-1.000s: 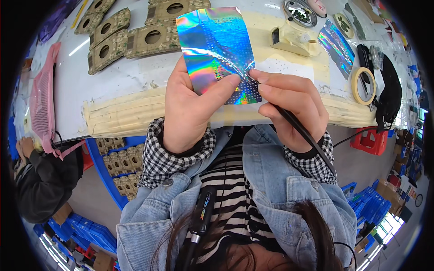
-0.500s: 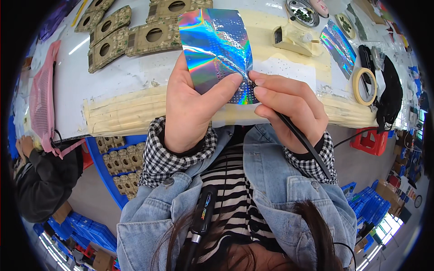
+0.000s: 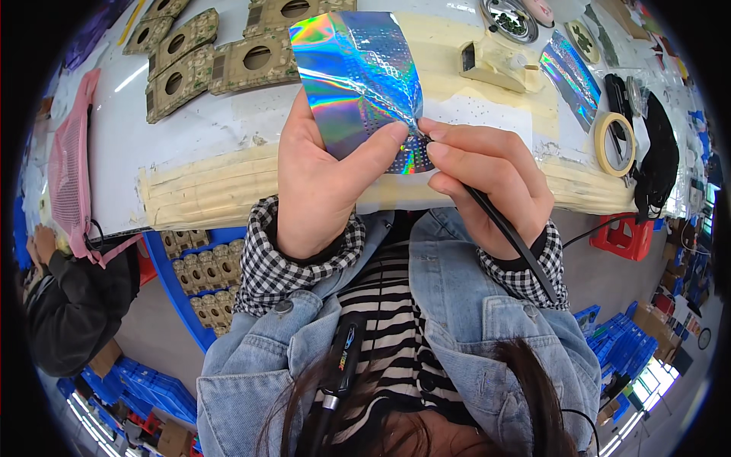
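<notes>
A shiny holographic sticker sheet (image 3: 346,72) with rows of tiny marks is gripped by my left hand (image 3: 320,171), thumb in front and fingers behind. Its lower right part is creased where my left thumb presses. My right hand (image 3: 495,171) pinches a slim black tweezers-like tool (image 3: 510,232) that slants down toward my right sleeve. The tool's working end meets the sheet's right edge, beside my left thumb tip; my fingers partly hide it. Behind the hands lies a white paper (image 3: 487,116) dotted with tiny specks.
Camouflage-patterned parts with round holes (image 3: 179,46) lie at the back left. A tape-wrapped block (image 3: 499,65), a metal dish (image 3: 510,19), another holographic sheet (image 3: 571,80) and a tape roll (image 3: 614,145) sit toward the right. A blue tray (image 3: 173,286) holds similar parts below the table.
The sheet's upper part has tilted slightly left, and its crease looks sharper near my thumb. Both hands keep nearly the same place and hold.
</notes>
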Demonstrator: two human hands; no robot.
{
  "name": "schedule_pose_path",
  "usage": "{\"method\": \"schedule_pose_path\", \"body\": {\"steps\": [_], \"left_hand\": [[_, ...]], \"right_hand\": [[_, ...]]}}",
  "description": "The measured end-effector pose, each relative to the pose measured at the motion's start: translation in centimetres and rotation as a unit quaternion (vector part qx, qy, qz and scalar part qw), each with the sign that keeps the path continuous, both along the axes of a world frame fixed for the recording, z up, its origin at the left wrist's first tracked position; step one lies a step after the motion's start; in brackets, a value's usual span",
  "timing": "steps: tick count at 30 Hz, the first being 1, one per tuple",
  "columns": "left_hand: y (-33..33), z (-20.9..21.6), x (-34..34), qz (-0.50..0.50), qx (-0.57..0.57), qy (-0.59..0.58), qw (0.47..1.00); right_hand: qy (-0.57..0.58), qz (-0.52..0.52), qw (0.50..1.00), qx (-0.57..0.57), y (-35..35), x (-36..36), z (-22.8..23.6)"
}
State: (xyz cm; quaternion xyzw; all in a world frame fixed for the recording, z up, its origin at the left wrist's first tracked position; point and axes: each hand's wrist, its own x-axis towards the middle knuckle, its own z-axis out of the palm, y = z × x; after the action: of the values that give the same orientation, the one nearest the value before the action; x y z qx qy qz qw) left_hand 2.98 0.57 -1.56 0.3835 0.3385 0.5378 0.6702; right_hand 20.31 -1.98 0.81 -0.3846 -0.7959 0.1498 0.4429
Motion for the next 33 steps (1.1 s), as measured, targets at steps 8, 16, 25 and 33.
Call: {"method": "schedule_pose_path", "body": {"steps": [8,16,25,33], "left_hand": [[0.0,-0.1,0.0,0.001,0.015,0.015,1.0],[0.0,0.2,0.1,0.006,-0.014,-0.013,1.0],[0.0,0.3,-0.2,-0.004,-0.016,-0.017,1.0],[0.0,0.3,-0.1,-0.003,-0.015,-0.021,1.0]], "right_hand": [[-0.002,-0.001,1.0,-0.019,0.1,0.0,0.4],[-0.039,0.008,0.998,0.047,0.1,0.0,-0.1],[-0.069,0.022,0.987,0.144,0.6,0.1,-1.4],[-0.052,0.025,0.991,0.12,0.4,0.0,-1.3]]}}
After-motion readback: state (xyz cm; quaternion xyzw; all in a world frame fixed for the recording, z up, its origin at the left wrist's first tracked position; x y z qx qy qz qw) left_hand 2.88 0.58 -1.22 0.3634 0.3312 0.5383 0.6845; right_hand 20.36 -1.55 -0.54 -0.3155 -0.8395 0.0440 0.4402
